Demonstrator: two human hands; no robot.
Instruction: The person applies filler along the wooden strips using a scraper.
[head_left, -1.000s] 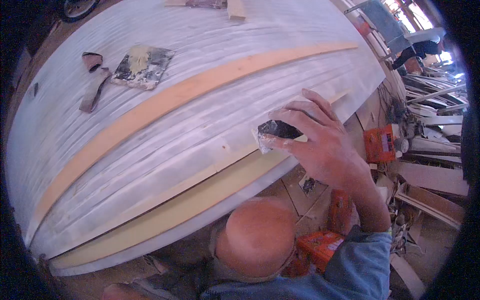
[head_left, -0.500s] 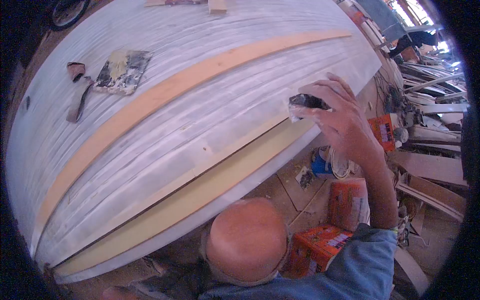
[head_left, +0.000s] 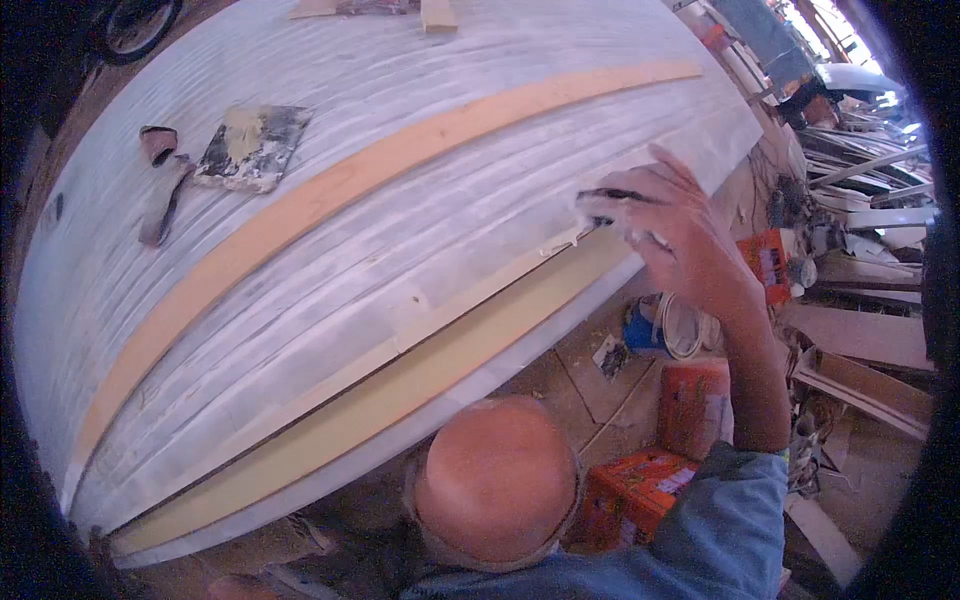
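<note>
My right hand (head_left: 675, 225), fingers bent, grips a dark flat spreader (head_left: 600, 215) smeared with white paste. It is at the edge of a pale plank on a large whitish planked hull (head_left: 420, 240), above a cream-yellow strip (head_left: 400, 370). A small bead of white filler (head_left: 562, 244) lies along the seam just left of the spreader. At the bottom edge a skin-coloured patch (head_left: 240, 587) may be my left hand; its fingers cannot be made out. The top of a head (head_left: 500, 480) and a blue sleeve (head_left: 720, 520) fill the lower middle.
A long curved wooden batten (head_left: 350, 175) lies along the hull. Left of it are a paste-covered board (head_left: 252, 150) and strips of sandpaper (head_left: 165, 200). Below right stand a blue-sided tin (head_left: 660, 325) and orange boxes (head_left: 640, 490). Scrap wood (head_left: 860, 330) is piled at right.
The spreader has tilted and turned in my right hand, which stays at nearly the same spot. A white bead of filler now shows on the seam beside it.
</note>
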